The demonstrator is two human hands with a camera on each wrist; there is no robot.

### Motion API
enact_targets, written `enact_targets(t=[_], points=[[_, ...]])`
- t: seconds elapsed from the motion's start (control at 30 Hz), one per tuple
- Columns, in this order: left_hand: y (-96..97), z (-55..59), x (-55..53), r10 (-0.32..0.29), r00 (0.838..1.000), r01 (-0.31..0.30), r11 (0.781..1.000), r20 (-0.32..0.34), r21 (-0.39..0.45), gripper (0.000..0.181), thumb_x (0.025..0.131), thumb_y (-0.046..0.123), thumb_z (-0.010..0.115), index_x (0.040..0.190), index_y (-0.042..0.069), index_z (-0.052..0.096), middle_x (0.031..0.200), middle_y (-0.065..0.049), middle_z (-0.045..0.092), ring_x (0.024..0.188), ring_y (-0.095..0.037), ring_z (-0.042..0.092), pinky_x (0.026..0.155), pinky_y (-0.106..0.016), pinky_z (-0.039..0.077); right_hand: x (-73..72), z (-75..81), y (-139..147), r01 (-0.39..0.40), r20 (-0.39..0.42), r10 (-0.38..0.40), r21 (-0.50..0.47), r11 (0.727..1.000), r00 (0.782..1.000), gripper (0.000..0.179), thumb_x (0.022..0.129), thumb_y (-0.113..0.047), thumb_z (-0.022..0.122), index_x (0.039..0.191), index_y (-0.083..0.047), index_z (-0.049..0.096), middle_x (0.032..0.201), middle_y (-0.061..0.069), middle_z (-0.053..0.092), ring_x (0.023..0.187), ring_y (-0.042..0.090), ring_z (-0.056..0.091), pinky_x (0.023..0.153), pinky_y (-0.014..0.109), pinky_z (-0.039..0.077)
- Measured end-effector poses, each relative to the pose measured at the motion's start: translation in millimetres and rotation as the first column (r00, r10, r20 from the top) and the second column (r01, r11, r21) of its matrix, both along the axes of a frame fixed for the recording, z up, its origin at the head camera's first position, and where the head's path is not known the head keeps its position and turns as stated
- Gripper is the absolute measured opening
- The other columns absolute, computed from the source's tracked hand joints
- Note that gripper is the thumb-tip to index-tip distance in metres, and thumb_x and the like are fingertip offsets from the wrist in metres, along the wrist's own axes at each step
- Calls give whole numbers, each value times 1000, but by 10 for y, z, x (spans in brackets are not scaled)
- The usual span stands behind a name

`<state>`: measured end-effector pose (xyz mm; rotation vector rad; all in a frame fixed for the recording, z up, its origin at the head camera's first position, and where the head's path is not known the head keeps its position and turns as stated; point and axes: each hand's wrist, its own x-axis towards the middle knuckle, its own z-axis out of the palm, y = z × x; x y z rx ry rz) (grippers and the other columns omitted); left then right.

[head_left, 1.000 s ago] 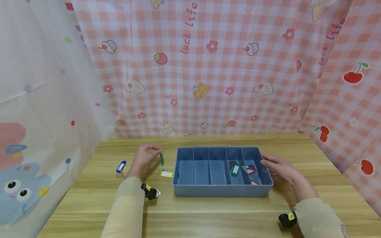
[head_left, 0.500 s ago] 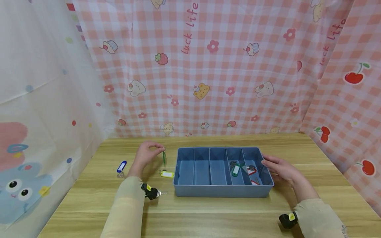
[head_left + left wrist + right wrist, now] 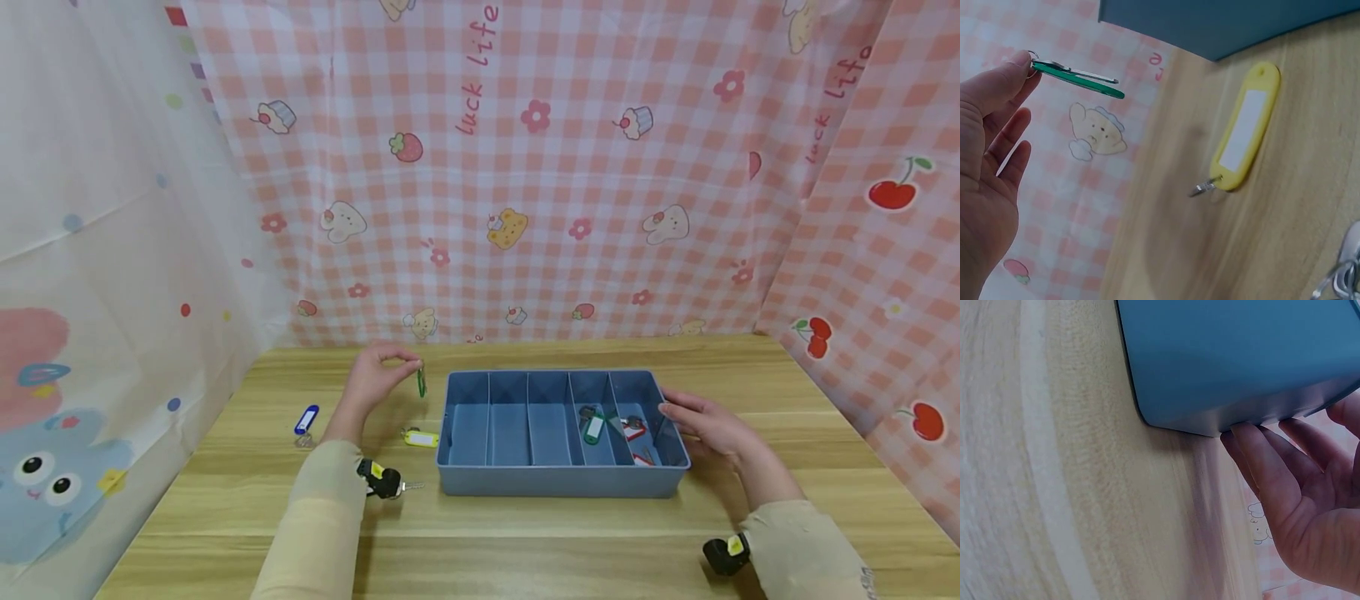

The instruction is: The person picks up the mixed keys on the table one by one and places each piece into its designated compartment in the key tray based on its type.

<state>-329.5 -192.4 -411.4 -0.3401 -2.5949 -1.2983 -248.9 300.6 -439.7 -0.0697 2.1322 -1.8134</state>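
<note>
My left hand (image 3: 372, 379) pinches the ring of a green key tag (image 3: 422, 382) between thumb and fingertips, left of the blue divided box (image 3: 562, 481). A key (image 3: 1094, 75) hangs beside the green tag (image 3: 1079, 81) in the left wrist view. Below lies a yellow key tag (image 3: 422, 438), close to the box's left wall. My right hand (image 3: 705, 423) rests against the box's right end, fingertips touching the outer wall (image 3: 1241, 369) and thumb at the rim. Another green key tag (image 3: 593, 429) lies in the fourth compartment from the left, red key tags (image 3: 633, 432) in the rightmost.
A blue key tag (image 3: 306, 419) with its ring lies left of my left forearm. One key (image 3: 412, 486) shows on the wooden table (image 3: 525, 542) beside the left wrist camera (image 3: 381, 478). Checked cloth (image 3: 525, 183) hangs behind the table.
My left hand has risen and moved slightly right with the green key tag, which now hangs higher above the table. My right hand and the box stay in place.
</note>
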Motion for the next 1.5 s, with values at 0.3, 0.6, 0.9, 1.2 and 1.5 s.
enact_targets(t=[0.3, 0.6, 0.9, 1.2, 1.5], points=[[71, 91, 6, -38, 994, 37, 999, -99, -10, 14, 87, 19, 78, 93, 7, 78, 101, -10, 70, 105, -30, 58, 99, -52, 40, 3, -10, 1, 6, -1, -6, -1, 1000, 1000, 69, 104, -25, 51, 153, 7, 15, 147, 33, 38, 106, 10, 61, 86, 35, 54], [208, 234, 53, -69, 987, 72, 997, -148, 11, 11, 87, 18, 79, 93, 9, 79, 102, -7, 71, 108, -29, 57, 100, -52, 39, 8, -10, -4, 3, -1, -3, 1, 1000, 1000, 68, 105, -25, 49, 153, 7, 14, 149, 36, 29, 113, 15, 58, 88, 37, 54], [324, 351, 98, -89, 974, 98, 995, -209, 35, 11, 86, 18, 79, 91, 8, 79, 94, -7, 70, 102, -27, 59, 97, -52, 41, 8, -17, 2, -6, -6, 6, 10, 1000, 1000, 67, 105, -25, 48, 153, 7, 14, 151, 35, 26, 122, 24, 54, 91, 39, 53], [473, 516, 187, -134, 955, 147, 989, -266, 28, 10, 86, 15, 79, 92, 8, 79, 93, -5, 71, 104, -26, 57, 95, -49, 43, 7, -16, -3, -9, -4, 9, 8, 1000, 1000, 68, 105, -25, 49, 153, 7, 14, 151, 35, 27, 120, 22, 55, 91, 40, 52], [637, 638, 251, -209, 909, 233, 972, -361, 22, 7, 84, 12, 80, 90, 8, 80, 89, -2, 73, 96, -20, 55, 86, -41, 44, 5, -8, 0, -5, 2, 5, 9, 1000, 1000, 68, 105, -26, 50, 154, 6, 14, 151, 35, 26, 122, 22, 53, 92, 39, 52]])
